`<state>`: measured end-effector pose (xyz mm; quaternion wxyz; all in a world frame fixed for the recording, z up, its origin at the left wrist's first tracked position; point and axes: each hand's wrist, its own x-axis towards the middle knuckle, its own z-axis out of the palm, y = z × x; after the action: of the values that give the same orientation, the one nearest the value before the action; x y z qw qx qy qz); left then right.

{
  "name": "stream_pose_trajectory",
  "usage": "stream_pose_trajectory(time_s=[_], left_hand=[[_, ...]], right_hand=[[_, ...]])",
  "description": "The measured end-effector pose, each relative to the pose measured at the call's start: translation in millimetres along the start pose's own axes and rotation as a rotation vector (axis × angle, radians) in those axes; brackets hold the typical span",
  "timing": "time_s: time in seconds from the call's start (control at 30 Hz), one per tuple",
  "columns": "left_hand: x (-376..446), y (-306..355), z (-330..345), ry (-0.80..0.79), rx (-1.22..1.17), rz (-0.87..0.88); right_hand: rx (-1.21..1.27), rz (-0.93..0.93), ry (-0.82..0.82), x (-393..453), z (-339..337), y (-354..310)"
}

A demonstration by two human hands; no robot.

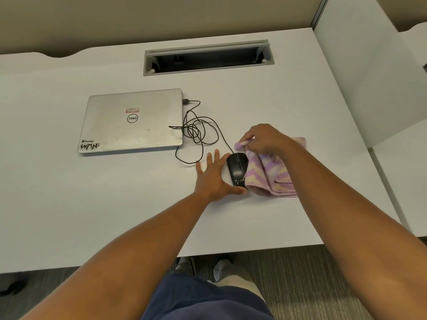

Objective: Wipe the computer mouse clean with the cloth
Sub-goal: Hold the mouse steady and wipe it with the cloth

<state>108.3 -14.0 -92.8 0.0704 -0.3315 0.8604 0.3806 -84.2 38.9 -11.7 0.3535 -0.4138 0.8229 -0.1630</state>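
Observation:
A black wired computer mouse (238, 168) lies on the white desk (115, 204), with pale specks on its near end. My left hand (213, 175) lies flat on the desk against the mouse's left side, fingers straight and thumb at its near end. A folded purple-and-cream striped cloth (275, 174) lies touching the mouse's right side. My right hand (265, 138) is over the cloth's far end and pinches a raised corner of it.
A closed silver laptop (132, 121) sits to the left. The mouse's black cable (196, 132) lies in loose coils between laptop and mouse. A grey cable slot (208, 57) is cut into the desk's far side. A white partition (360, 77) stands to the right.

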Motion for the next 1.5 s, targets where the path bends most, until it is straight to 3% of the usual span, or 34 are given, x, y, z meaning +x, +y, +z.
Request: stream_pose_trajectory(time_s=[0.1, 0.37, 0.53, 0.63, 0.73, 0.97, 1.13, 1.37, 1.5], left_hand=[[0.8, -0.7, 1.1, 0.004, 0.009, 0.007], [1.3, -1.6, 2.1, 0.01, -0.008, 0.007], [0.6, -0.2, 1.1, 0.008, 0.008, 0.012], [0.0, 0.4, 1.1, 0.011, 0.0, 0.013], [0.5, -0.2, 1.3, 0.013, 0.009, 0.014], [0.6, 0.2, 1.3, -0.001, -0.018, -0.002], [1.3, -0.8, 1.5, 0.004, 0.012, 0.009], [3.1, -3.5, 3.2, 0.001, 0.014, 0.005], [2.8, -2.1, 2.1, -0.009, 0.006, -0.007]], right_hand=[[-0.099, -0.042, 0.013, 1.4, 13.5, -1.7], [-0.188, -0.06, -0.183, -3.1, 20.1, -8.3], [-0.358, -0.021, -0.018, -1.0, 22.8, -5.5], [-0.36, 0.057, 0.049, 1.1, 23.3, -2.7], [-0.317, 0.017, 0.04, 1.2, 21.1, -3.2], [-0.216, 0.009, -0.239, 1.4, 5.6, -1.3], [-0.18, -0.029, -0.039, 2.5, 3.9, 1.4], [-0.182, -0.088, -0.121, 1.2, 20.3, 12.9], [-0.247, -0.034, -0.276, -4.7, 6.8, 11.7]])
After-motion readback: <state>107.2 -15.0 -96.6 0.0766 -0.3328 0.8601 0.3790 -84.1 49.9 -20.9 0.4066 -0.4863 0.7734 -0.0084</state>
